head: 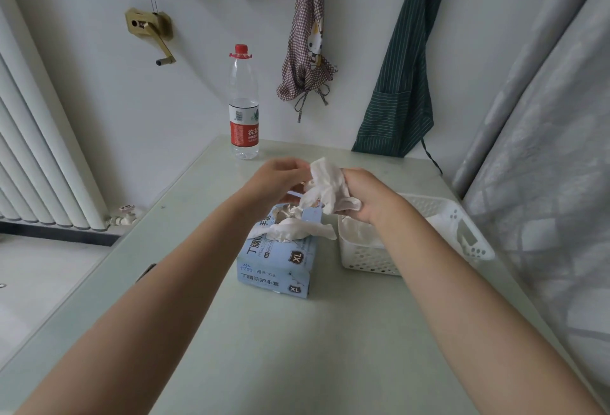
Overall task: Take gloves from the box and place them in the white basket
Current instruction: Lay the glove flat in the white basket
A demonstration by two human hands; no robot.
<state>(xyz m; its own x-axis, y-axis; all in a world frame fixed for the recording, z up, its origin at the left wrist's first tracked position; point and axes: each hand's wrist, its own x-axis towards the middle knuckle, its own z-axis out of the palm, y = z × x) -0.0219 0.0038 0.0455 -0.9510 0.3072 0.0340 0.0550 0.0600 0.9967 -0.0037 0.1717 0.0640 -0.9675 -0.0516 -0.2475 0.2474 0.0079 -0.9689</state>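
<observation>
A light blue glove box [280, 263] lies on the table [264, 348], with crumpled white gloves [290, 228] spilling from its top opening. Above the box both hands hold a white glove [326, 188]. My left hand [277, 180] pinches its left side, and my right hand [366, 193] grips its right side. To the right of the box stands the white perforated basket [373, 261], with white gloves [359, 233] inside it. My right wrist hangs over the basket's near left part.
A clear water bottle [243, 104] with a red cap stands at the table's far edge. Aprons [401, 84] hang on the wall behind. A radiator [36, 150] is on the left, and a grey patterned cover [544, 183] rises on the right.
</observation>
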